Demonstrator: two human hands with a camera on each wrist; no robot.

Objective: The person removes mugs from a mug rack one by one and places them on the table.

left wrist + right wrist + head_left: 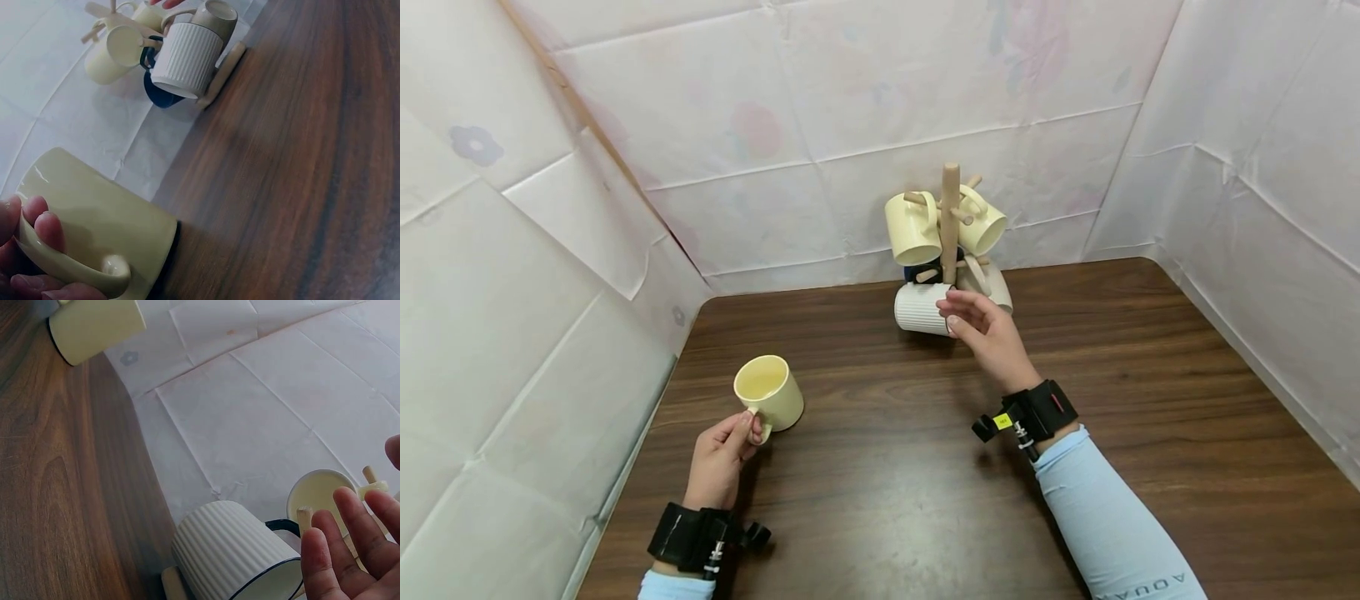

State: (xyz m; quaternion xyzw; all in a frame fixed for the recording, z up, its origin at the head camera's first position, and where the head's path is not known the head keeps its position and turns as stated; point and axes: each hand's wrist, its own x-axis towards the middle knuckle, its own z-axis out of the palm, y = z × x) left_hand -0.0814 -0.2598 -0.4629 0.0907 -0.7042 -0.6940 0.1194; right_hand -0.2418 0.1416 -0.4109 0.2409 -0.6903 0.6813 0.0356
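Observation:
My left hand (pixel 718 458) pinches the handle of a pale yellow mug (pixel 781 402) at the left of the table. Its mouth faces up, and the left wrist view has its base right at the wood. At the back, a white ribbed mug (pixel 917 308) with a dark rim and handle hangs on its side low on a wooden mug rack (pixel 951 221). Beside its mouth is my right hand (pixel 996 342). In the right wrist view, the fingers (pixel 359 525) are spread and relaxed with nothing between them.
Two more pale yellow mugs (pixel 910 232) hang on the rack's upper pegs. Lower down are a beige mug (pixel 998 287) and a dark blue mug (pixel 161 95). White patterned sheeting (pixel 737 167) walls the dark wooden table (pixel 880 467) at the back and sides.

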